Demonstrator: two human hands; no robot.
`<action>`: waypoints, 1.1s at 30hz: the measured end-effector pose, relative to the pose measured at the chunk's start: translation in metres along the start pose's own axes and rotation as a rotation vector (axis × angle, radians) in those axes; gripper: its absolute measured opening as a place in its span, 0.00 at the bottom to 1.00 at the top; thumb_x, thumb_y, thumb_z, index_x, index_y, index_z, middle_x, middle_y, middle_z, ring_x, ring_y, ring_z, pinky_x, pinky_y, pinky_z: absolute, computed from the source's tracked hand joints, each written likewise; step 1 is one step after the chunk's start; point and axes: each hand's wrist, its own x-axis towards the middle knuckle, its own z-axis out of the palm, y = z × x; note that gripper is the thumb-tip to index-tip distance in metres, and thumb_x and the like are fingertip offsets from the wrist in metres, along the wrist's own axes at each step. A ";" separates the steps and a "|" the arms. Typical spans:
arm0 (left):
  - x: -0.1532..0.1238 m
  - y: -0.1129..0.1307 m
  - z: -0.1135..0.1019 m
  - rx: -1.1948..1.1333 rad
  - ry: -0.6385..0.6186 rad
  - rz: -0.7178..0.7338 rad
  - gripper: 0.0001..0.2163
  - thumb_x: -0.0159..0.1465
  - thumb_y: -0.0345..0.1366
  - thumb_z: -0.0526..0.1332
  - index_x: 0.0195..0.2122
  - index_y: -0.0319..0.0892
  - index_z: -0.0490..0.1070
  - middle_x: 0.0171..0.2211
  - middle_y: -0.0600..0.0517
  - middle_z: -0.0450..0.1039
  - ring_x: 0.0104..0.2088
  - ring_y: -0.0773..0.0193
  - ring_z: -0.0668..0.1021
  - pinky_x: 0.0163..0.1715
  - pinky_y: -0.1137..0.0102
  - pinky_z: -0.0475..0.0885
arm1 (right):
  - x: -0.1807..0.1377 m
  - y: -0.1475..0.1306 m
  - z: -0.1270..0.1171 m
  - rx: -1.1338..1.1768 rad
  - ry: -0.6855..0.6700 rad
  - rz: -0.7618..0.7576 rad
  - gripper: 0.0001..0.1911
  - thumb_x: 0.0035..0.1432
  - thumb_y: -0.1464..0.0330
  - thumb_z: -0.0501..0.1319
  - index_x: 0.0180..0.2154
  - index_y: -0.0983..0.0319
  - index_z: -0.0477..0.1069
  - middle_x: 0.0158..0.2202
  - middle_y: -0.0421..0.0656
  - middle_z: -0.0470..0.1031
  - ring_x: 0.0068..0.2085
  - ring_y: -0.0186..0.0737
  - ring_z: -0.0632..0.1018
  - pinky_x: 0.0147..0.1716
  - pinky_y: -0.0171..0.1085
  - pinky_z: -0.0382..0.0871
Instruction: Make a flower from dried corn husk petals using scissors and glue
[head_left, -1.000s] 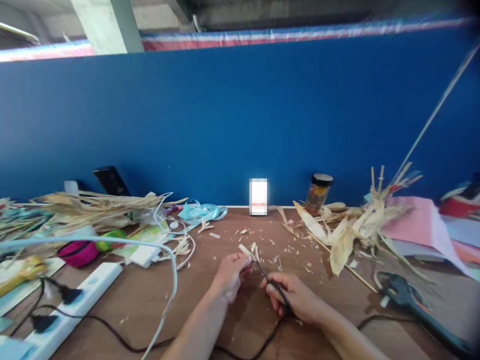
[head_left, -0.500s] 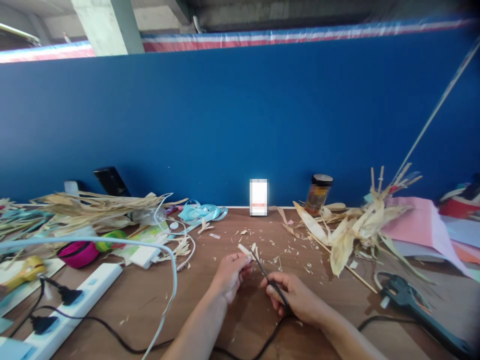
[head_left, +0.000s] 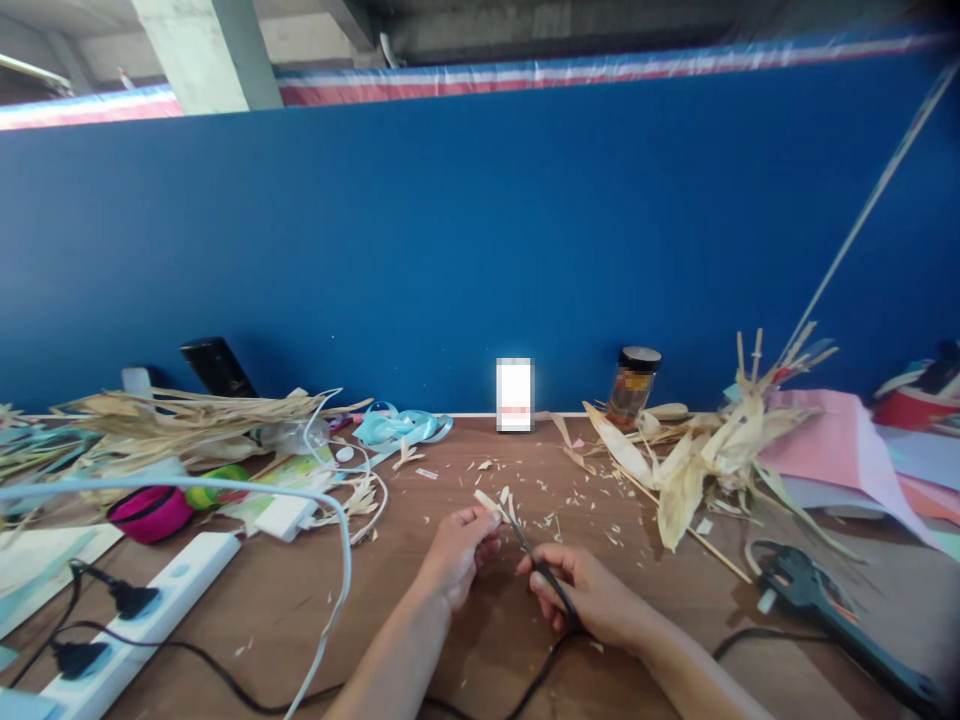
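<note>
In the head view, my left hand is closed, pinching a small pale piece of dried husk between thumb and fingers. My right hand is wrapped around dark-handled scissors. The scissor blades point up and left, their tips right beside the husk piece near my left fingertips. Whether the blades touch the husk is too small to tell. Pale husk scraps are scattered over the brown table beyond my hands.
A white power strip with black plugs stands at left, and a white cable arches nearby. Dried husks, a jar and a glue gun are at right. Blue ribbon lies before the blue partition.
The yellow object at the far left has gone from its place on the table. My hands, the husk piece and the scissors keep nearly the same position; the view has shifted slightly.
</note>
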 end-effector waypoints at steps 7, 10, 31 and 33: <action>-0.001 0.002 0.000 0.014 0.013 -0.003 0.08 0.44 0.34 0.68 0.20 0.36 0.71 0.19 0.56 0.67 0.20 0.76 0.68 0.22 0.80 0.65 | 0.002 0.002 -0.001 -0.022 0.007 0.000 0.15 0.51 0.60 0.57 0.37 0.64 0.67 0.18 0.34 0.65 0.17 0.25 0.65 0.18 0.26 0.61; -0.001 0.002 0.001 0.013 0.008 -0.007 0.08 0.43 0.33 0.68 0.19 0.36 0.70 0.19 0.56 0.67 0.20 0.76 0.68 0.22 0.80 0.65 | 0.001 0.001 -0.001 -0.026 0.014 -0.001 0.15 0.50 0.59 0.57 0.36 0.64 0.67 0.17 0.33 0.64 0.17 0.25 0.65 0.18 0.26 0.61; -0.021 -0.013 0.014 0.560 -0.330 0.069 0.12 0.45 0.40 0.65 0.17 0.37 0.67 0.14 0.58 0.63 0.18 0.74 0.62 0.19 0.76 0.53 | 0.007 0.001 -0.005 0.269 0.255 -0.251 0.24 0.38 0.67 0.69 0.40 0.61 0.66 0.29 0.37 0.70 0.28 0.32 0.72 0.28 0.32 0.65; -0.020 -0.016 0.012 0.602 -0.337 0.063 0.12 0.45 0.41 0.65 0.17 0.37 0.67 0.14 0.57 0.64 0.17 0.73 0.63 0.19 0.76 0.53 | 0.007 0.002 -0.005 0.264 0.252 -0.237 0.23 0.38 0.67 0.68 0.39 0.61 0.66 0.28 0.37 0.70 0.27 0.31 0.71 0.27 0.31 0.64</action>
